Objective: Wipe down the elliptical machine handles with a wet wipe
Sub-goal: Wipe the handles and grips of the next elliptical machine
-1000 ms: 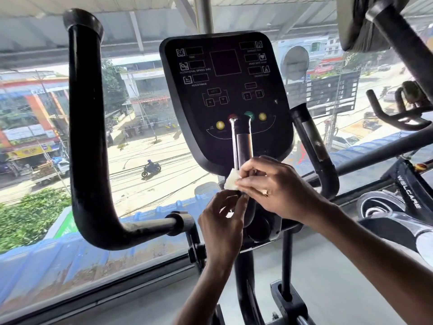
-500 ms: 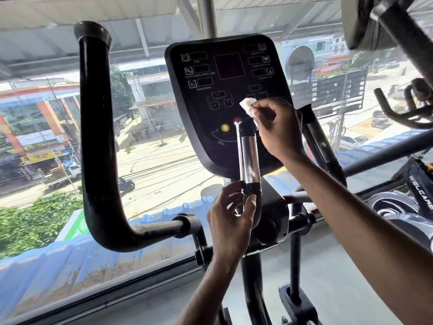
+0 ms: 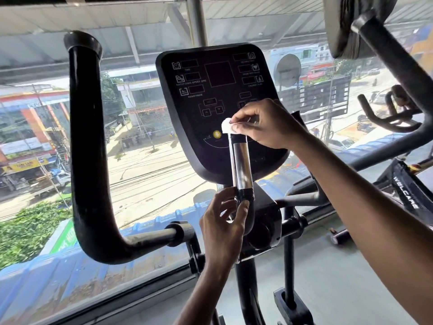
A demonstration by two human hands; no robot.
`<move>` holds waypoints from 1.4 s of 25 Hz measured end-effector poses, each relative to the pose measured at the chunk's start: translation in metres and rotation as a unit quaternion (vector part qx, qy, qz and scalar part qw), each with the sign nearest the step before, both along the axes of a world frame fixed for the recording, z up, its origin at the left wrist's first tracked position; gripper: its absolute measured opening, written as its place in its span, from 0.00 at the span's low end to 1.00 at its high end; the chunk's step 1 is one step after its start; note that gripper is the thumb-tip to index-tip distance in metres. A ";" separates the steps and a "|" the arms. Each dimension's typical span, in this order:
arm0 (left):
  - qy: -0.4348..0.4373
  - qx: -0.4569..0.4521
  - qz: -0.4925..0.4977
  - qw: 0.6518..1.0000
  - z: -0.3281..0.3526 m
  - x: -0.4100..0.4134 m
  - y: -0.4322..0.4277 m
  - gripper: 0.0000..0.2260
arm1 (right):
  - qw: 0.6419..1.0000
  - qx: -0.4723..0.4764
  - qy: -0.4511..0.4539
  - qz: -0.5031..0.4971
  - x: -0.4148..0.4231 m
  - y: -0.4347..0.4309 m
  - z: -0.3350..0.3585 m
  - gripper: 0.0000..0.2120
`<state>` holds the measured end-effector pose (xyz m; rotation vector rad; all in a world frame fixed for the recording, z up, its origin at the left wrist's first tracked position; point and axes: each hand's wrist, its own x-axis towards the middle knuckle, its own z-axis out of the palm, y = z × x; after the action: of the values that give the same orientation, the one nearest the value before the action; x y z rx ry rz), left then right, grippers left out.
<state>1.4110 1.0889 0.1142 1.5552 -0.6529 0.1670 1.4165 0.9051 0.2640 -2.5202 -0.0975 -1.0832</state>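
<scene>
Pinching a small white wipe between thumb and fingertips, the right hand presses it against the black cap at the top of the short upright grip, in front of the console. The left hand is closed loosely round the black collar at the foot of that same grip, thumb on the near side, fingers curled behind, steadying it.

The wipe is soft, limp and light; folded small like this it gives little area, and being damp it may slide easily on the chrome sleeve. It looks best held as now, bunched at one edge with the free part wrapped against the metal, so the fingers squeeze it round the tube rather than dab. The grip itself is rigid and fixed to the frame; it takes firm pressure without harm, though the polished part looks slippery.

Further out, the tall curved handle stands to the left, black and matte, well apart from both hands. A matching one is partly hidden behind the right forearm. By my reckoning those larger bars are yet to be wiped. Beyond is a window over a street.
</scene>
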 end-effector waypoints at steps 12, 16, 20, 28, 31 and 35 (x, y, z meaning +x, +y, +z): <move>0.024 0.006 -0.014 1.000 0.000 0.003 0.003 0.11 | 0.976 -0.195 -0.100 0.012 0.001 0.013 -0.024 0.05; 0.035 0.002 -0.051 0.998 -0.003 0.007 0.009 0.07 | 0.969 -0.245 -0.011 0.023 -0.011 0.022 -0.035 0.03; 0.140 -0.060 -0.097 0.984 -0.001 0.013 0.013 0.12 | 0.980 -0.199 -0.029 -0.015 -0.024 0.033 -0.052 0.04; 0.224 -0.105 -0.155 0.956 0.009 0.023 0.018 0.23 | 0.989 -0.026 -0.126 -0.069 -0.061 0.066 -0.137 0.06; 0.222 -0.068 -0.169 0.958 0.010 0.027 0.020 0.26 | 0.987 -0.013 -0.142 -0.074 -0.073 0.086 -0.182 0.07; 0.205 -0.033 -0.175 0.962 0.017 0.025 0.024 0.25 | 0.970 0.105 -0.201 -0.086 -0.075 0.096 -0.207 0.06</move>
<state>1.4359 1.1127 0.1313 1.3303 -0.5738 -0.3879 1.3411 1.0010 0.0571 -2.1232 0.1206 -1.5743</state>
